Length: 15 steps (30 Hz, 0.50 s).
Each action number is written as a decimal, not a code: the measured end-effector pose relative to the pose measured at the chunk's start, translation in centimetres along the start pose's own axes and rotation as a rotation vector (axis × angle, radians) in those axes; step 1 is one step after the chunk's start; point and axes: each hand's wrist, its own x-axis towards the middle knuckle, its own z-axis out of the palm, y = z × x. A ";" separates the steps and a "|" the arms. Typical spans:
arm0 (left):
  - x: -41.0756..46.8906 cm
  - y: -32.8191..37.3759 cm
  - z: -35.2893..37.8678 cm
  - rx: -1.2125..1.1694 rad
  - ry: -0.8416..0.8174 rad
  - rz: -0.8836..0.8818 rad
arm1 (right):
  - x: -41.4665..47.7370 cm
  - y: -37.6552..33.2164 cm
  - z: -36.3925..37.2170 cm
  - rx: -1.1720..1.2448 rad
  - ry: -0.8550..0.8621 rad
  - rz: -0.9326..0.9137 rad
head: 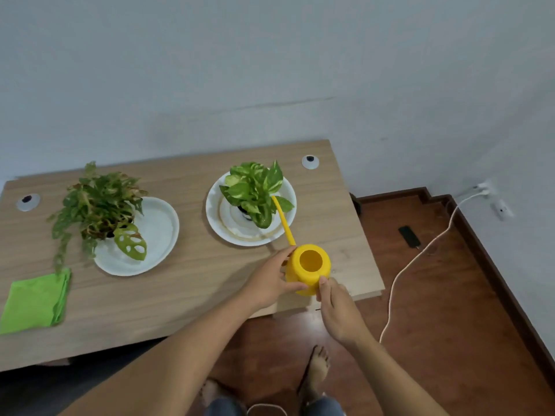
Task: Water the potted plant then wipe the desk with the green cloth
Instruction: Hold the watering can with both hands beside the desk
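A yellow watering can [309, 267] is held near the desk's right front corner, its long thin spout pointing up into the leaves of the green-and-cream potted plant [255, 192]. That plant stands in a white saucer [286, 223]. My left hand [270, 280] grips the can's left side. On the can's near side my right hand [335, 307] is closed, where the handle is hidden. A folded green cloth [34, 301] lies at the desk's front left.
A second plant with reddish-green leaves [96, 208] sits on another white saucer [159, 232] left of centre. The wooden desk [186, 271] has two cable grommets [310, 162] [27, 202]. A white cable [414, 259] and a black object [409, 235] lie on the floor to the right.
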 end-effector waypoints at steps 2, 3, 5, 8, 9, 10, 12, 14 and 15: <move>1.7 0.4 2.1 0.017 -0.022 -0.001 | 0.4 1.7 -1.3 0.003 -0.007 0.033; 2.5 0.6 2.9 0.028 -0.034 0.007 | 0.6 2.5 -1.8 0.008 -0.008 0.042; 4.0 0.8 4.3 0.037 -0.059 0.012 | 0.9 4.0 -2.7 0.029 -0.005 0.053; 5.9 1.3 6.1 0.084 -0.064 0.001 | 1.8 6.0 -3.5 0.048 -0.008 0.065; 6.3 1.6 6.5 0.103 -0.066 -0.011 | 2.2 6.7 -3.6 0.053 -0.010 0.071; 6.9 1.7 6.9 0.116 -0.064 -0.018 | 2.5 7.4 -3.8 0.052 -0.014 0.073; 7.8 1.8 7.5 0.140 -0.068 -0.029 | 3.2 8.5 -4.0 0.046 -0.034 0.084; 8.8 1.8 8.0 0.156 -0.069 -0.030 | 3.9 9.2 -4.3 0.042 -0.051 0.099; 9.2 2.0 8.2 0.163 -0.072 -0.036 | 4.3 9.4 -4.5 0.042 -0.059 0.101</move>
